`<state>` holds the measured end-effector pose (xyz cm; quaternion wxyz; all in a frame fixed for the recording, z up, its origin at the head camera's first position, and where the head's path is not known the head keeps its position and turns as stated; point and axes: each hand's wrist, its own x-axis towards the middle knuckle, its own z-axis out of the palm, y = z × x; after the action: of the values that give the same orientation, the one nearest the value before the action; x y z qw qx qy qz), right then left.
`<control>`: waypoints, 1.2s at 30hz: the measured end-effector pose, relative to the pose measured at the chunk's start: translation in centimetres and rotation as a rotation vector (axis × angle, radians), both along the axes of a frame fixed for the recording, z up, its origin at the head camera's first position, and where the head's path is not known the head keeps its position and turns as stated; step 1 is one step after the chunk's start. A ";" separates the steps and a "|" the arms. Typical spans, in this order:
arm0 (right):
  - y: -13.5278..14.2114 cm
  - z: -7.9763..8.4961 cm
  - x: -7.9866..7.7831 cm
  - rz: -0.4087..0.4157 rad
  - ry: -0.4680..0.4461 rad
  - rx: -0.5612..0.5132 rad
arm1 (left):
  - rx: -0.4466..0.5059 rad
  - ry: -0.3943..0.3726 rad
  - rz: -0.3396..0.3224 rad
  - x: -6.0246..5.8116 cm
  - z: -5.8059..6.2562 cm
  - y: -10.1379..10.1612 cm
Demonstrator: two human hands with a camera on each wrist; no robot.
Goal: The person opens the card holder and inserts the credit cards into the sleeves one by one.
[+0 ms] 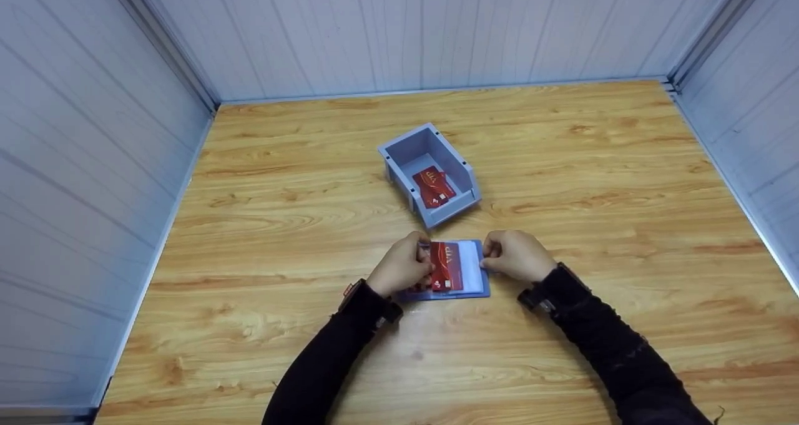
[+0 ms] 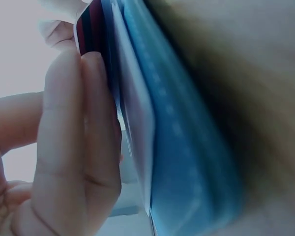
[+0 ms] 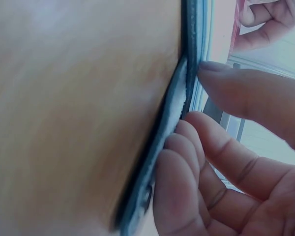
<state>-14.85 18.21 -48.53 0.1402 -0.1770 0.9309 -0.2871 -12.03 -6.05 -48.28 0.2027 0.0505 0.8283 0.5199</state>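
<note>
A blue card holder with stitched edges and white sleeve pages lies on the wooden table in front of both hands. From its left side, my left hand pinches a red card between thumb and fingers, and the card overlaps the white page. In the left wrist view, the card's striped back shows beyond the fingertips, close to the sleeves. My right hand grips the holder's right edge. The right wrist view shows the thumb against the pages and the other fingers curled by the cover.
Just beyond the holder stands a grey-blue open-front bin set at an angle. Several red cards lie inside it. White panel walls border the wooden table at the back and both sides.
</note>
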 end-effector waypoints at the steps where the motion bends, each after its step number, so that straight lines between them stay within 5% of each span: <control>1: 0.0 0.0 0.0 0.000 0.001 -0.001 | -0.001 0.003 0.001 0.0 0.0 0.1; 36: 0.0 -0.1 0.0 0.018 0.037 0.020 | -0.074 -0.004 -0.048 -0.6 0.2 2.4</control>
<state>-14.88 18.23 -48.67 0.1275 -0.1894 0.9345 -0.2731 -12.61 -3.64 -48.11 0.2183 0.0617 0.8451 0.4841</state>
